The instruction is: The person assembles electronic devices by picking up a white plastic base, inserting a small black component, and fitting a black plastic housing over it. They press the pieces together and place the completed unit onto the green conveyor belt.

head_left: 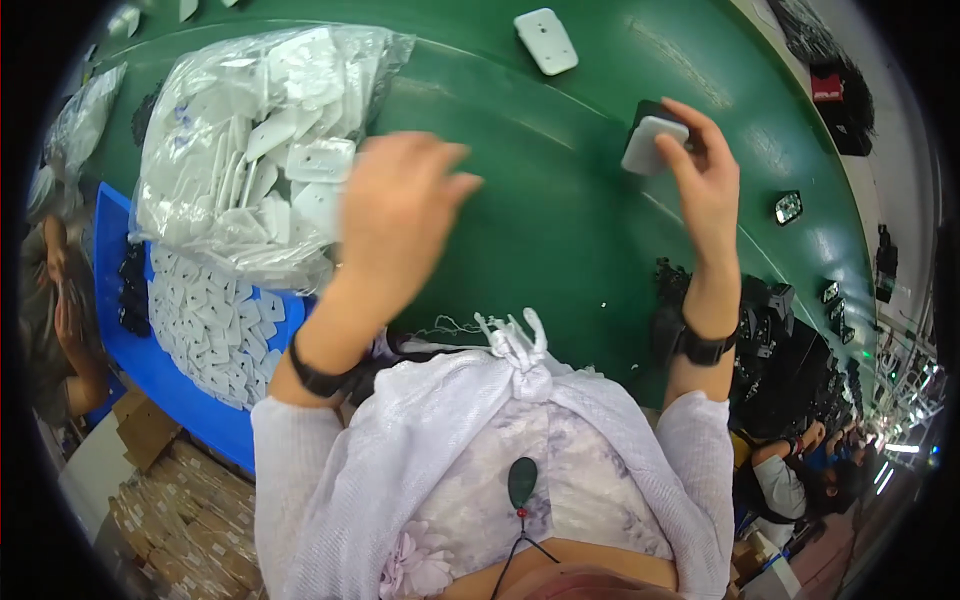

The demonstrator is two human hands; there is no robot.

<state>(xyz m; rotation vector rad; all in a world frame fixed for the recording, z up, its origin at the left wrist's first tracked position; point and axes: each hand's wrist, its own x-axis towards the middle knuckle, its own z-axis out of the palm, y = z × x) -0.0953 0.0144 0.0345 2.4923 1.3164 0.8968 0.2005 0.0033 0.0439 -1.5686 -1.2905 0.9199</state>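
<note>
In my right hand [710, 170] is a small two-part piece, a white rounded plastic cover [652, 145] with a black part [648, 108] behind it. The thumb lies on the white face and the fingers are behind. My left hand [395, 205], smeared by motion, hovers beside the clear plastic bag [375, 70] full of white plastic covers. Its thumb and a finger point right, apart, and nothing shows between them. Farther off on the green table [520, 240] lies another white cover [547, 42] with small holes.
A blue tray [200, 425] at the left holds many small white pieces and some black parts. Black parts [790, 360] are heaped at the right, near a small shiny piece [788, 207]. Cardboard [190, 510] stands lower left. Other people [785, 480] sit at both sides.
</note>
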